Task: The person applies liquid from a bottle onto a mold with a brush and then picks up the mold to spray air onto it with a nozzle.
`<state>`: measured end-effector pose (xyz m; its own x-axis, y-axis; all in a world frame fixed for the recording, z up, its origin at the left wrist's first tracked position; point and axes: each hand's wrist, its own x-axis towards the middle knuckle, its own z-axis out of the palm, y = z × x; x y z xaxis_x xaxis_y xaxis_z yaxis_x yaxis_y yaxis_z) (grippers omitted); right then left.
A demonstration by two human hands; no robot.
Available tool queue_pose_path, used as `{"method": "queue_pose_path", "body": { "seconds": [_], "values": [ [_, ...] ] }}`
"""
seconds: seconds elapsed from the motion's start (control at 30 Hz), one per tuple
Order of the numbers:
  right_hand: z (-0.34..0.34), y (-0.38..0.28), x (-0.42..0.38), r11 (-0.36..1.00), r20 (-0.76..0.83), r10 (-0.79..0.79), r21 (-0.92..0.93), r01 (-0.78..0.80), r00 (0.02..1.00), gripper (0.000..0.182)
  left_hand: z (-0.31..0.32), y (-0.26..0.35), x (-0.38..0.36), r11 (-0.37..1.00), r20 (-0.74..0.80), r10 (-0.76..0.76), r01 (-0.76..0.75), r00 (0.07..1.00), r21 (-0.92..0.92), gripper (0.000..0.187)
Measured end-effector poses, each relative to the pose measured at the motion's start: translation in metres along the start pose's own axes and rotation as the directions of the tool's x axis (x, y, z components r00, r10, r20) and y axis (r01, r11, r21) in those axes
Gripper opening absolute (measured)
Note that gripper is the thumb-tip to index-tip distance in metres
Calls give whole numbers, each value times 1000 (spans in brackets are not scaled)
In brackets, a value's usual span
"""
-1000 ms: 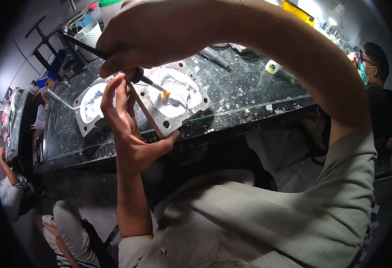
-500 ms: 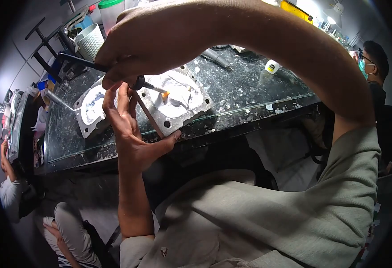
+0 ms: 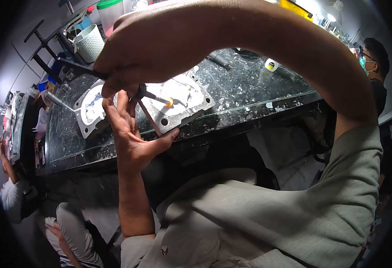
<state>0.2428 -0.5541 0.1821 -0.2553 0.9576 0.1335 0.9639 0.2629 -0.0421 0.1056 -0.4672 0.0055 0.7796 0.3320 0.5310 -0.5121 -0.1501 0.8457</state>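
Observation:
My right hand point(image 3: 133, 58) reaches over from the right, its fingers closed round a dark tool point(image 3: 156, 96) with a metal shaft and an orange tip. The tip meets the white, plaster-like surface in a square metal frame point(image 3: 185, 117) with corner holes. My left hand point(image 3: 131, 134) grips this frame's left side, thumb at the near corner and fingers towards the far end, just under the tool. Left of it lies a second metal frame point(image 3: 86, 129) with a white, rounded inside. Part of the tool is hidden by my right hand.
On the black, speckled table point(image 3: 245, 105) stand a white basket point(image 3: 89, 43), a green-lidded tub point(image 3: 110, 15) and a small white bottle point(image 3: 271, 65). A dark cylinder point(image 3: 219, 59) lies behind the frame. A masked person point(image 3: 374, 67) is at right; other people's limbs show at left.
The orange tip has moved slightly right and down over the white surface. The held frame has shifted a little, and my right hand has lowered slightly with the tool.

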Motion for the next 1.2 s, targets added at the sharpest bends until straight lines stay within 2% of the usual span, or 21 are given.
{"method": "queue_pose_path", "body": {
  "seconds": [0.07, 0.13, 0.17, 0.2, 0.23, 0.27, 0.33, 0.47, 0.5, 0.53, 0.57, 0.63, 0.77, 0.87, 0.97, 1.03, 1.07, 1.1, 1.13, 1.17, 1.2],
  "values": [
    [6, 1, 1, 998, -3, -28, -63, 28, 1000, 42, -2, -2, 0, 1000, -16, 12, -12, 1000, 25, 132],
    [22, 16, 4, 997, -164, -51, 57, 61, 985, 36, -3, -1, 5, 997, 53, 64, -66, 997, 35, 131],
    [24, 26, 8, 997, -163, -51, 56, 60, 985, 36, -2, 0, 5, 997, 53, 65, -67, 996, 34, 131],
    [24, 34, 14, 951, -187, -273, -200, 235, 944, 32, -1, 0, 5, 997, 37, 69, -70, 997, 24, 130],
    [26, 41, 16, 813, -152, -482, -443, 376, 863, 29, 0, 1, 6, 997, 22, 73, -73, 997, 13, 128],
    [23, 38, 14, 814, -153, -480, -443, 374, 864, 29, 1, 2, 7, 997, 24, 72, -72, 997, 13, 128],
    [18, 34, 8, 871, -71, -320, -413, 264, 945, 24, 2, 4, 10, 995, 48, 101, -102, 994, 18, 126],
    [12, 30, 1, 856, -75, -333, -442, 268, 940, 28, 4, 6, 12, 993, 51, 121, -121, 991, 2, 125],
    [0, 13, -6, 971, -76, -120, -217, 101, 990, 30, 4, 5, 12, 993, 54, 117, -118, 992, 5, 125],
    [-7, 3, -9, 996, -25, 93, 16, -92, 995, 32, 4, 5, 12, 993, 56, 113, -114, 992, 8, 125],
    [-4, 7, -7, 996, -25, 92, 17, -91, 995, 32, 3, 5, 11, 994, 55, 113, -113, 992, 10, 125],
    [6, 18, 1, 994, -104, -57, -103, 46, 993, 36, 3, 5, 9, 997, 39, 80, -81, 996, 12, 127],
    [10, 20, 4, 988, -113, -109, -122, 95, 988, 35, 2, 5, 8, 998, 29, 55, -55, 998, -31, 128],
    [6, 13, 1, 993, -69, -81, -87, 75, 994, 34, -1, 2, 5, 997, 41, 45, -47, 998, 55, 129],
    [13, 23, 14, 944, -34, -224, -254, 208, 974, 34, 0, 4, 4, 999, 33, 32, -33, 999, 24, 128],
    [29, 42, 23, 695, -125, -627, -537, 479, 769, 32, -2, 2, 4, 998, 41, 40, -42, 998, 47, 127],
    [21, 29, 17, 695, -126, -628, -536, 480, 768, 32, -1, 5, 3, 998, 41, 39, -41, 998, 48, 127],
    [5, 4, 5, 886, -98, -356, -350, 302, 929, 31, 1, 9, 2, 999, 24, -1, 0, 1000, 51, 127],
    [-4, -10, -2, 984, -7, -59, -168, 57, 998, 29, 1, 11, 1, 998, 9, -42, 42, 999, 54, 127],
    [5, 3, 1, 985, -8, -58, -166, 56, 998, 29, 1, 9, 0, 998, 10, -44, 44, 999, 54, 127],
    [19, 27, 6, 915, -174, -320, -312, 256, 931, 29, 2, 7, 0, 1000, 9, -12, 12, 1000, 22, 125]
  ]
}}
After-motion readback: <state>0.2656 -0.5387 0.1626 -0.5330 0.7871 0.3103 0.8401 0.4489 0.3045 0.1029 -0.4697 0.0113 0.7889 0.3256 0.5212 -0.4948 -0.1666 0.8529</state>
